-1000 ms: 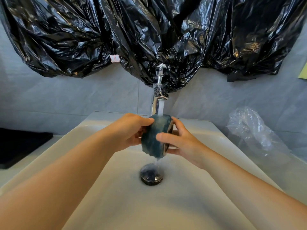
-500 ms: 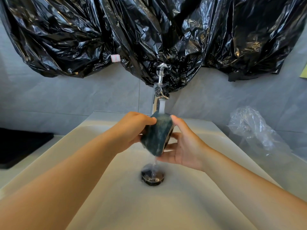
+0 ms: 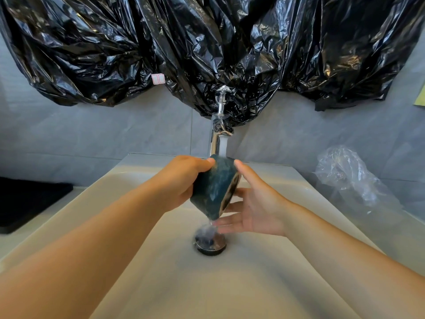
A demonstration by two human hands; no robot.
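Sideways under tap (image 3: 217,139), cup (image 3: 213,187) sat in L hand (image 3: 181,180), fingers curled round it. R hand (image 3: 257,208) held nothing, fingers straight, thumb by rim.

Arms reach forward; left hand (image 3: 181,180) curled, gripping; right hand (image 3: 255,203) spread, fingers straight.

- The left forearm (image 3: 103,238), filling the lower left of the frame, is bare along all its visible length, with smooth skin.
- The right forearm (image 3: 345,249), in the lower right, is likewise bare right to the frame edge.
- The left hand (image 3: 181,180), just left of centre, is bare, and its thumbnail is cut short.
- The right hand (image 3: 257,208), just right of centre, is bare. Faint creases cross the palm, and the lowest fingertips look blurred.
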